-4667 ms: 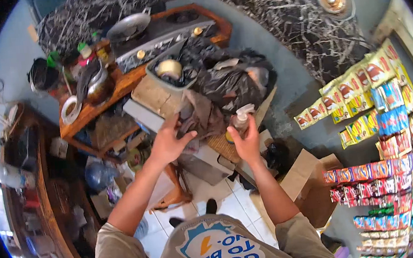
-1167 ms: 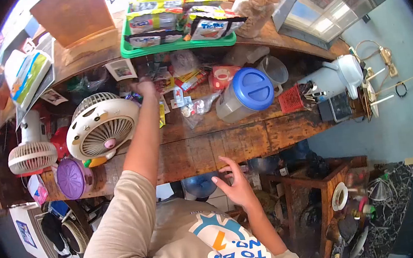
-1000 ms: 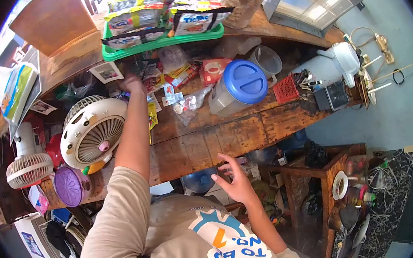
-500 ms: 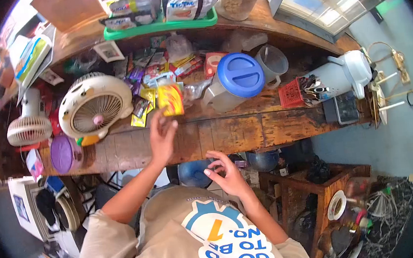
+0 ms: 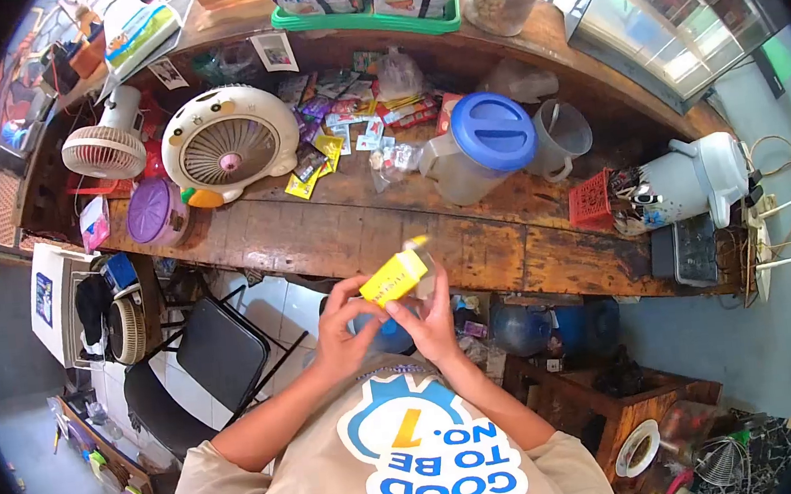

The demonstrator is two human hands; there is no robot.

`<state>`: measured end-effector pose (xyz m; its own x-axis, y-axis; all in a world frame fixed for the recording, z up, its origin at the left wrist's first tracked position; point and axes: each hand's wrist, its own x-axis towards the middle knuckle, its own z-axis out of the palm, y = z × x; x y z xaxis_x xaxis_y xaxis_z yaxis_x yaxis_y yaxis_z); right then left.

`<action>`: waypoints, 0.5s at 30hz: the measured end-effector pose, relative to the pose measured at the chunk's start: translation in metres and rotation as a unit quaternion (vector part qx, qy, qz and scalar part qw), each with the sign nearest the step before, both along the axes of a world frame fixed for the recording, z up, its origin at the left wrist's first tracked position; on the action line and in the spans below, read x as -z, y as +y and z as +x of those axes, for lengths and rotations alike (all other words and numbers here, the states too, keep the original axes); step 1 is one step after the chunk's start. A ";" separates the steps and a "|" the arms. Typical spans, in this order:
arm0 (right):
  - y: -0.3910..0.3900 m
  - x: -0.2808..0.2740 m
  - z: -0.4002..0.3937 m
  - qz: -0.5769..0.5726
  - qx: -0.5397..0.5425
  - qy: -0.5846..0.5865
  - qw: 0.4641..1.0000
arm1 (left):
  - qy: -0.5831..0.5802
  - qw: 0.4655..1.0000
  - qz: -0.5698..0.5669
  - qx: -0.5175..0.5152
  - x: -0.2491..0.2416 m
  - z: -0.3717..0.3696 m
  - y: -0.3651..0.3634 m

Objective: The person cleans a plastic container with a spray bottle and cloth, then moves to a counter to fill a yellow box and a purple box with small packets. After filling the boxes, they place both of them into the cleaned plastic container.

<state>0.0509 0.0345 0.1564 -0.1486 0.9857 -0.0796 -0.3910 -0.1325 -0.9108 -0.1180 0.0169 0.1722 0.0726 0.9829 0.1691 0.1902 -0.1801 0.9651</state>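
Note:
A small yellow carton [image 5: 395, 278] is held in front of my chest, just off the counter's front edge. One end of it points away from me, with a flap standing up there. My left hand [image 5: 338, 327] grips its near left end, fingers closed along the side. From the right, my right hand [image 5: 433, 318] also holds it, thumb at the lower edge and fingers by the flap end. What is inside the carton cannot be seen.
Across the wooden counter [image 5: 337, 229] stand a round fan [image 5: 230, 153], a purple-lidded tub [image 5: 156, 211], scattered sachets [image 5: 316, 167], a blue-lidded pitcher [image 5: 486, 148] and a thermos [image 5: 693, 175]. A black chair [image 5: 224, 344] is at lower left.
The yellow carton has left the sachet pile and come toward my chest. My left hand has drawn back with it, and my right hand has joined on it. The view has shifted.

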 end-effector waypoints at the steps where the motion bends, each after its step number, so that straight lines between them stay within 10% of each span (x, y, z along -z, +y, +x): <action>1: 0.000 -0.001 -0.002 0.021 0.037 0.004 0.999 | 0.027 0.999 0.021 0.026 -0.006 0.004 0.002; 6: 0.015 0.004 0.011 0.064 0.083 -0.027 0.994 | 0.018 0.996 0.007 0.091 -0.016 -0.013 0.032; 15: 0.005 0.015 0.003 0.043 0.106 -0.140 0.983 | 0.474 0.878 0.067 -0.024 0.063 -0.109 0.146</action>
<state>0.0543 0.0396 0.1410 0.0774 0.9970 -0.0026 -0.1339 0.0078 -0.9910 -0.2267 0.1633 0.1096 0.2024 0.9646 0.1690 0.9063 -0.2499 0.3408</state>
